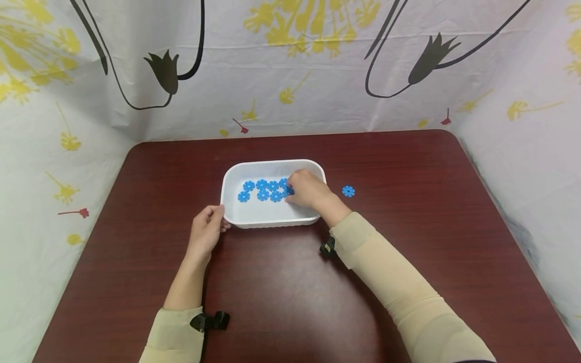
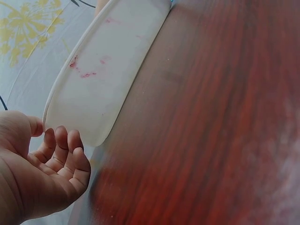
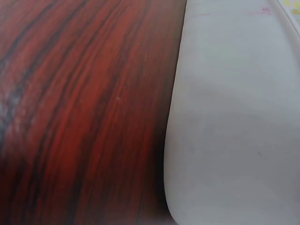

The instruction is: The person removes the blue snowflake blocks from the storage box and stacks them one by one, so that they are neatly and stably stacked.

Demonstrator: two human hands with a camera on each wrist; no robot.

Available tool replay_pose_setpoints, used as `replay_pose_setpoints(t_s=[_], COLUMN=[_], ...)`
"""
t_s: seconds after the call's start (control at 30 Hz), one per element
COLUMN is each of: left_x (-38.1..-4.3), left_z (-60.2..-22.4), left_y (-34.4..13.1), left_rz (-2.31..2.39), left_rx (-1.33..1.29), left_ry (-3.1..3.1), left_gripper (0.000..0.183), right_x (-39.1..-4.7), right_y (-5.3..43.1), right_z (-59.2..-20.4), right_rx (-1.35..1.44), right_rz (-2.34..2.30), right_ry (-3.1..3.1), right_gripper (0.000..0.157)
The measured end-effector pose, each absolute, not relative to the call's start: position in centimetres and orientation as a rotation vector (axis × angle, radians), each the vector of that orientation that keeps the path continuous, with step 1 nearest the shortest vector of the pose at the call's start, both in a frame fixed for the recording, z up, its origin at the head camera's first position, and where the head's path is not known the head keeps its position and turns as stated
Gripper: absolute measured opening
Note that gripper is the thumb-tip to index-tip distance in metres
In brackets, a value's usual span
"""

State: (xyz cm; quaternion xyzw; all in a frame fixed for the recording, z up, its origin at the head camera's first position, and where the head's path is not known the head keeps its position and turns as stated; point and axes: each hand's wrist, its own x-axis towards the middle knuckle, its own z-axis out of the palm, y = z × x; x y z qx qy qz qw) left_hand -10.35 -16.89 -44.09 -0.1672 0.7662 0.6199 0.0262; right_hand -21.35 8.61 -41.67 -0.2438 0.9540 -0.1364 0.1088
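A white plastic tray point(image 1: 258, 218) sits on the table, with several blue notched plastic discs point(image 1: 263, 195) lying flat in it. My left hand point(image 1: 205, 229) pinches the tray's front left corner, thumb at the rim and fingers below it. In the left wrist view, the left hand point(image 2: 47, 173) shows with its thumb against the rim and its fingers curled by the outer wall point(image 2: 93, 89). My right hand point(image 1: 310, 190) reaches over the tray's right side, thumb and fingers pinching a blue disc point(image 1: 289, 191) partly hidden by them. The right wrist view shows only the tray's outer wall point(image 3: 234, 117) and the table.
One more blue disc point(image 1: 348, 191) lies on the dark red wooden table point(image 1: 408, 201), just right of the tray. Patterned white cloth point(image 1: 327, 111) hangs behind the table and along both sides. Each sleeve cuff carries a black wrist device point(image 1: 211, 321).
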Motion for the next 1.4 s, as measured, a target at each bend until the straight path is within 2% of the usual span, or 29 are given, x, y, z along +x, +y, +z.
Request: replay_pose_setpoints(t_s=[0.33,0.63,1.4], left_x=[-10.45,-10.32,-10.42], left_z=[-44.32,-44.26,-44.41], left_y=[-16.97,-16.99,-17.07], left_rz=[1.930,1.921,1.926], left_rx=[-0.504,-0.516,-0.501], left_ry=[2.370,2.365,2.377], left_gripper=[0.037,0.038,0.038], right_x=[-21.38,-21.48,-21.43], right_y=[8.49,8.48,8.28], right_z=[-41.55,-42.01,-42.29], right_rx=[-0.683,-0.636,-0.686], right_rz=[-0.395,-0.404,-0.257], right_ry=[2.815,2.805,2.849], right_gripper=[0.031,0.026,0.035])
